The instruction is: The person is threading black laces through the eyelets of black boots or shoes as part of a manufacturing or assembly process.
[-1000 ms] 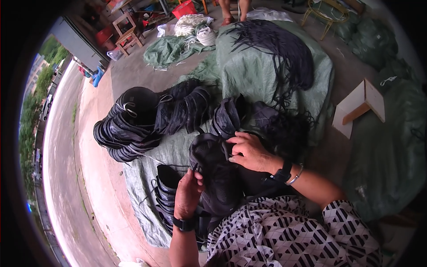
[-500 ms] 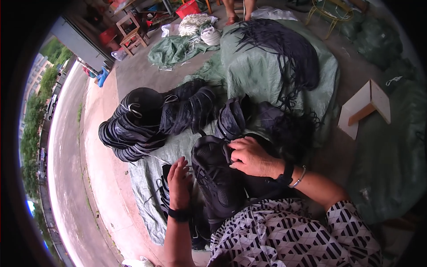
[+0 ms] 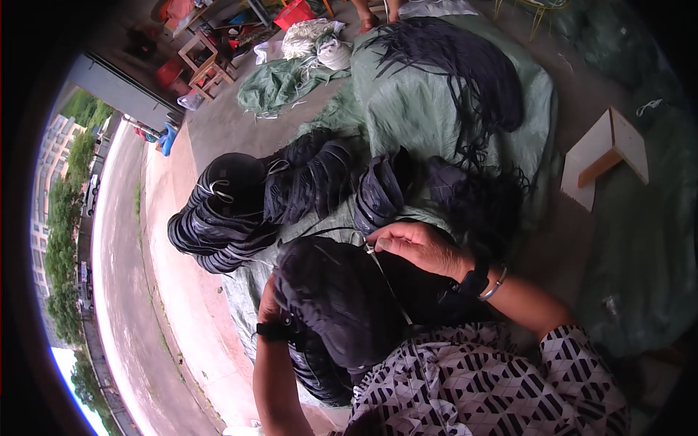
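You are bundling the dark, domed bundle of black fabric-like pieces (image 3: 334, 298) in your lap, near the coiled black stacks (image 3: 225, 211) on the green tarpaulin (image 3: 429, 109). Your right hand (image 3: 418, 247) pinches a thin cord at its top, fingers closed. Your left hand (image 3: 267, 305) presses its far side, fingers hidden. Next, likely draw the cord tight. The cord's run is hard to trace.

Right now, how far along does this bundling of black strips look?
Done: several tied black bundles lie stacked on the green sheet. In hand: the left hand supports a dark bundle while the right hand works a thin cord over it. Left: a loose heap of black strips lies beyond.
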Motion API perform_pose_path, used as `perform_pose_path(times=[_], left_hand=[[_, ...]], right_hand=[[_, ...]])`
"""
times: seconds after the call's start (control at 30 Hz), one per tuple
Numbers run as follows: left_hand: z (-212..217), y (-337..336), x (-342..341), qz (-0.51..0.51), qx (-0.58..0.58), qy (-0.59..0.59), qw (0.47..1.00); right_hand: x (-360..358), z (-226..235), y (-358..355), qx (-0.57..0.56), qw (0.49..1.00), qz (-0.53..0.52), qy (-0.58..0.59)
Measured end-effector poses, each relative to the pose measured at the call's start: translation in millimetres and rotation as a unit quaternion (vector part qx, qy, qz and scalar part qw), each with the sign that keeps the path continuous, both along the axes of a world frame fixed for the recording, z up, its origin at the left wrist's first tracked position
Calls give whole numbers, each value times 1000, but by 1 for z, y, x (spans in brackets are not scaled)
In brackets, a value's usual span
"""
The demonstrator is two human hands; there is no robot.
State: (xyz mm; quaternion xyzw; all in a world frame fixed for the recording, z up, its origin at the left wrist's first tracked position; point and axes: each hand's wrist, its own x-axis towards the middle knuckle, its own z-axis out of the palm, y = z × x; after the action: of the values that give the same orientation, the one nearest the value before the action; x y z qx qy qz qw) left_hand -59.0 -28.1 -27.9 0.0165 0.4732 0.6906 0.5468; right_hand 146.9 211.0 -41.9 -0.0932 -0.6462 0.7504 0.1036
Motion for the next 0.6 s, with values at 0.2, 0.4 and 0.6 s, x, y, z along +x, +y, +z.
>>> perform_pose_path(times=[0.2, 0.4, 0.6], left_hand=[[-39, -49, -19, 23, -38, 82, 996], [23, 3, -6, -81, -95, 250, 960], [21, 24, 4, -161, -115, 135, 971]], right_hand=[[-6, -5, 21, -24, 999, 33, 4], [-31, 9, 7, 50, 999, 10, -3], [-67, -1, -34, 233, 970, 27, -70]])
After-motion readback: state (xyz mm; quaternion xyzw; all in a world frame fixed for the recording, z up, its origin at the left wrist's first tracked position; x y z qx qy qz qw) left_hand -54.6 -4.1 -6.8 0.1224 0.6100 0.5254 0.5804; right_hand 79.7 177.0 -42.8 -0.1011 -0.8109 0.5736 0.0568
